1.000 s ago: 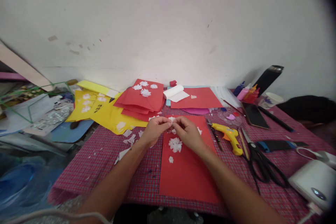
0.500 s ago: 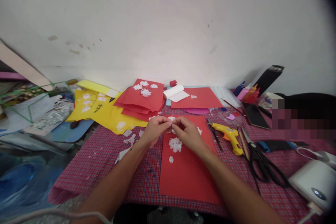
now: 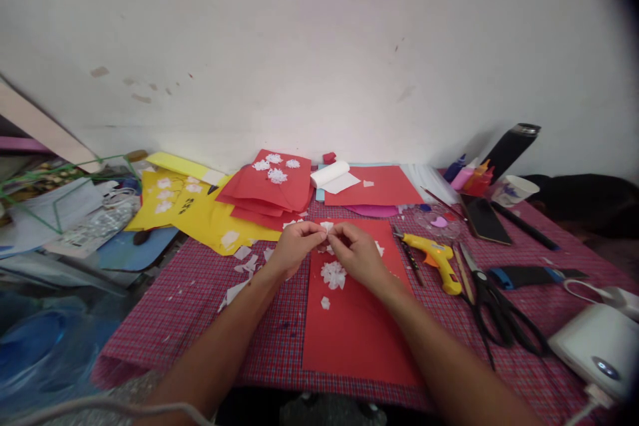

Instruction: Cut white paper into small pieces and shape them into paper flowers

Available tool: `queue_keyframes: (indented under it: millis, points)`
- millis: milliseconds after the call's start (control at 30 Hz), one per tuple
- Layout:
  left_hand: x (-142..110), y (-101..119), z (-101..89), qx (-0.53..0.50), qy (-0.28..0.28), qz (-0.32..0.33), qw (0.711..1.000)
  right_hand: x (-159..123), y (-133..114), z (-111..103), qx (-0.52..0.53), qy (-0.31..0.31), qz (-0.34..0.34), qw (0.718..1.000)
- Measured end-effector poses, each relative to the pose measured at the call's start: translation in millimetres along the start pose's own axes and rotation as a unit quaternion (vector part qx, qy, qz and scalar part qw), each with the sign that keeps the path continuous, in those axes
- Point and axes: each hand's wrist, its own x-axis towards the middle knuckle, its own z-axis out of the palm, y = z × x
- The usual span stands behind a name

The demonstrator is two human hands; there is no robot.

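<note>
Nearby person (image 3: 589,203) shifted away, left hand (image 3: 297,247) meeting right hand (image 3: 358,254) over red sheet (image 3: 357,339), fingers (image 3: 344,233) pinching white paper (image 3: 327,226)

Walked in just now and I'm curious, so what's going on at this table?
A person's left hand and right hand meet at the fingertips, apparently pinching a tiny white paper piece over the far part of a rectangular red paper sheet. A ruffled white paper flower lies on that sheet, nearer the person. A yellow plastic glue gun lies untouched to the right, with black-handled scissors farther right.

Red sheet (image 3: 357,339) open nearside, glue gun (image 3: 435,259) blocking right
</note>
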Motion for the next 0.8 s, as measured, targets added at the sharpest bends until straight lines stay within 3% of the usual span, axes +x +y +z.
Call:
queue_keyframes:
  millis: [367,567,800]
  points:
    - [-1.8,3.2,-0.2,-0.002,-0.025,0.001,1.000,1.3,3.5,0.4,0.071,-0.002,0.040,0.997]
    - [-1.9,4.1,1.5,0.008,-0.004,0.004,1.000,2.6,2.5,-0.5,0.100,-0.010,0.050,0.994]
    - [-0.1,2.3,-0.8,0.008,0.025,-0.003,1.000,6.0,2.7,-4.5,0.164,0.021,0.128,0.978]
